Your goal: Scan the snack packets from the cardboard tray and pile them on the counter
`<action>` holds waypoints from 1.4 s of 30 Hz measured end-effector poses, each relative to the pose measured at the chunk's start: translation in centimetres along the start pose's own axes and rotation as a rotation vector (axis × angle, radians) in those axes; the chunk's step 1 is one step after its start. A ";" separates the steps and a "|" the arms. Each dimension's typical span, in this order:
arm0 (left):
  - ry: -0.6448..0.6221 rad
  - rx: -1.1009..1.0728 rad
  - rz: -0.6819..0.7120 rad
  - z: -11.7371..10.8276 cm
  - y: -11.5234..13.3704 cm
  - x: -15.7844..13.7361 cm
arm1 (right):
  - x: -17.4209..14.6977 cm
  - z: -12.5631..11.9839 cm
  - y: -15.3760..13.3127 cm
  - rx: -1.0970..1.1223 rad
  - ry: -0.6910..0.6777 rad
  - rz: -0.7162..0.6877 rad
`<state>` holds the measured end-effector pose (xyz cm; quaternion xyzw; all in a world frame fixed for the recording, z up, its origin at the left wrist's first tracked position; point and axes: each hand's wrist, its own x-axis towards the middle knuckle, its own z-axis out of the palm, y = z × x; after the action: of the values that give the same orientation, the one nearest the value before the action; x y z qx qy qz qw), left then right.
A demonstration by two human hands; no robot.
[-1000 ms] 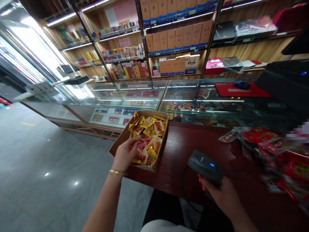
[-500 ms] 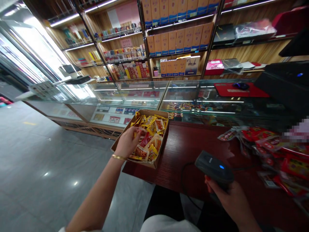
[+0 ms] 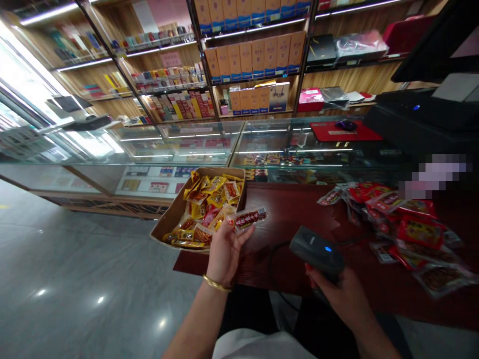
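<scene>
My left hand [image 3: 226, 249] pinches a small snack packet [image 3: 249, 218], long and clear with a dark red label and a barcode at its right end. It is held just right of an open cardboard box [image 3: 159, 230] with several yellow and clear snack packets [image 3: 215, 199] in it. My right hand [image 3: 346, 294] is wrapped round the handle of a black barcode scanner [image 3: 314, 252] with a blue light on top. The scanner's head points left, toward the packet, with a gap between them. A cable runs from it across the dark red table [image 3: 277, 199].
At the right lies a pile of red and clear snack packets [image 3: 415, 232]. Behind the table stands a glass display counter [image 3: 209, 130] with a mouse [image 3: 346, 125] on a red mat [image 3: 322, 132]. A black monitor [image 3: 430, 45] is at the upper right. Stocked shelves [image 3: 258, 75] line the wall.
My left hand has come out of the box, moved right, and now holds up a snack packet. My right hand still grips the scanner. The camera view has shifted.
</scene>
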<state>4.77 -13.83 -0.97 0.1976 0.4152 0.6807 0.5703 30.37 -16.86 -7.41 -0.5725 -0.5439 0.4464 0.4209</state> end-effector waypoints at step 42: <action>-0.018 0.039 -0.007 0.0 -5.4 1.3 | 1.9 0.1 -0.4 -0.085 0.090 0.112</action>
<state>7.76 -12.54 -5.52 0.2130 0.4241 0.6686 0.5725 30.15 -14.99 -7.11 -0.6389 -0.5100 0.4198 0.3943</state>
